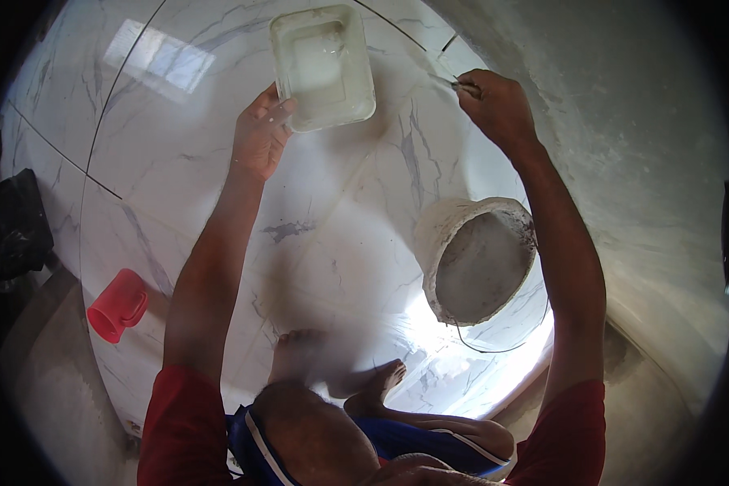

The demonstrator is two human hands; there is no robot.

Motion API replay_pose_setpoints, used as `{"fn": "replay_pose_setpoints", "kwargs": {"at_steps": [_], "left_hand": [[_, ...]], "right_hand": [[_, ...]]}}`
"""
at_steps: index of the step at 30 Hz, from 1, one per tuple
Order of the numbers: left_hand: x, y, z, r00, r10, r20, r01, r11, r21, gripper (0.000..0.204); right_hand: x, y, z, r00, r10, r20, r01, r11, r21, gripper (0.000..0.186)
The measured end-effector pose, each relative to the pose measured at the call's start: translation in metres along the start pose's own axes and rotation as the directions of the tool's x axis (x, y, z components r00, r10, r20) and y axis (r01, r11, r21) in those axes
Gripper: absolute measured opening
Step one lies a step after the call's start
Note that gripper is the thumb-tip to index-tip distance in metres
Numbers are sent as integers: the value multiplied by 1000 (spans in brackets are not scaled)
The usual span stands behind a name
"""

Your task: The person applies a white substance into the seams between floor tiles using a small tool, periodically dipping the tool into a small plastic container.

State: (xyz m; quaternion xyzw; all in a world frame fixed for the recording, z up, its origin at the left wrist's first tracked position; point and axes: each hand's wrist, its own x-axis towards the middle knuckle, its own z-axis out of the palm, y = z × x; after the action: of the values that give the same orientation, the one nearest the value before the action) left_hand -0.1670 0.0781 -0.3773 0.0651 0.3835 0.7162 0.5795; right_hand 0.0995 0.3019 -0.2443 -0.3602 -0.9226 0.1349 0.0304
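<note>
My left hand [261,134] grips the near left corner of a shallow white rectangular tub [363,109], thumb over its rim. Some pale, whitish stuff lies in the bottom of the tub, which is held above the marble-patterned floor tiles [324,219]. At the far right, my right hand [498,105] is closed around a small thin tool [466,88]. Its pale tip points left, close to a tile joint beside the wall; whether it touches the floor I cannot tell, and its exact kind is too small to make out.
A mortar-crusted bucket [431,271] with a wire handle stands beneath my right forearm. On the left is a pink plastic mug [117,306], with a black plastic bag [20,223] beyond it. A grey plastered wall [624,146] runs along the right. Dark open joints cross the tiles at upper left.
</note>
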Motion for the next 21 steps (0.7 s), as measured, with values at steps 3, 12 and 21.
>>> {"fn": "replay_pose_setpoints", "kwargs": {"at_steps": [3, 12, 21], "left_hand": [[-1, -1, -1, 1000, -4, 3, 4, 1000, -6, 52], [0, -3, -3, 1000, -11, -15, 11, 1000, 4, 50], [0, -1, -3, 1000, 1, 13, -1, 1000, -4, 52]], "right_hand": [[15, 7, -7, 981, 195, 14, -195, 978, 80, 24], [21, 41, 21, 996, 17, -88, -7, 994, 107, 19], [11, 68, 37, 998, 14, -64, -9, 996, 88, 23]]}}
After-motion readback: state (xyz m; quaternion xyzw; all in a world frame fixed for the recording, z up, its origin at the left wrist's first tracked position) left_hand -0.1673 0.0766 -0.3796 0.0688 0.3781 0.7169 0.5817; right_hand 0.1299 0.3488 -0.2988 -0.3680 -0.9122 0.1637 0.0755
